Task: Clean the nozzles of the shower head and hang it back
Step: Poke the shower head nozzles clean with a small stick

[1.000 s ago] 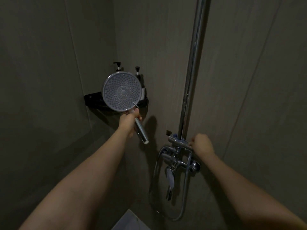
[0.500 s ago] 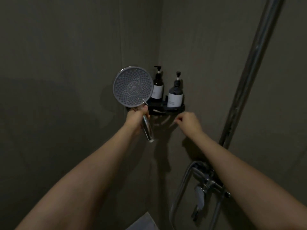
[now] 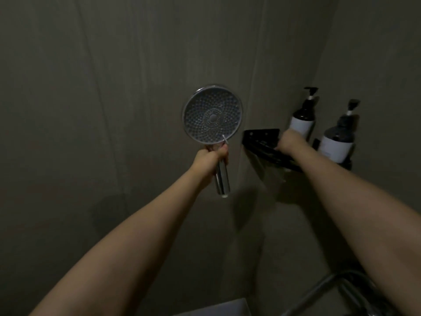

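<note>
The round chrome shower head [image 3: 212, 115] stands upright with its nozzle face turned toward me. My left hand [image 3: 210, 159] grips its chrome handle just below the disc, and the handle's lower end sticks out under my fist. My right hand [image 3: 290, 142] reaches into the black corner shelf [image 3: 262, 139] to the right; its fingers are hidden behind the back of the hand and the shelf rim, so what they touch cannot be seen.
Two dark pump bottles with white labels, one [image 3: 304, 117] behind and one [image 3: 338, 139] in front, stand on the shelf right of my hand. The chrome hose loop [image 3: 328, 283] curves at the bottom right. Grey tiled walls meet in a corner behind the shelf.
My view swung left, taking the riser pipe and tap out of sight. My right hand left the tap and moved up into the corner shelf. The left hand kept holding the shower head.
</note>
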Available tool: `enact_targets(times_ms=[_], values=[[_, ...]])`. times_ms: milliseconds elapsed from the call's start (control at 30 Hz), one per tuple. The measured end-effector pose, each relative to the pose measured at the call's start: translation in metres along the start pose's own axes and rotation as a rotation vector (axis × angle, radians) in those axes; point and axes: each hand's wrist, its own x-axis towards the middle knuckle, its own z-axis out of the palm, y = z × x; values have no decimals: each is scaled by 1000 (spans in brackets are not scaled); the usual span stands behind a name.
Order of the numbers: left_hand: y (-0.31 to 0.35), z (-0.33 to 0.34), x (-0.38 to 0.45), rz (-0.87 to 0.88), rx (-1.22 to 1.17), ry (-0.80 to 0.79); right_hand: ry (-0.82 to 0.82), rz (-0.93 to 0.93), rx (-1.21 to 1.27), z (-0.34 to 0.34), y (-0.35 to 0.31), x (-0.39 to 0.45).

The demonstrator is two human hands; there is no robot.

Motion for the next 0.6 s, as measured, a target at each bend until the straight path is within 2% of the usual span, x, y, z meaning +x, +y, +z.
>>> enact_targets(times_ms=[167, 367, 400, 467, 533, 600], values=[[4, -18, -1, 25, -5, 51, -24, 60, 25, 8, 4, 15], [4, -16, 2, 27, -48, 23, -155, 94, -27, -2, 3, 5], [3, -14, 2, 21, -43, 9, -137, 84, -39, -5, 4, 2], [3, -8, 1, 8, -46, -29, 25, 15, 39, -9, 7, -4], [4, -3, -1, -3, -67, -86, 295, -110, 161, -9, 9, -12], [5, 0, -3, -23, -76, -163, 411, -230, 276, -15, 1, -27]])
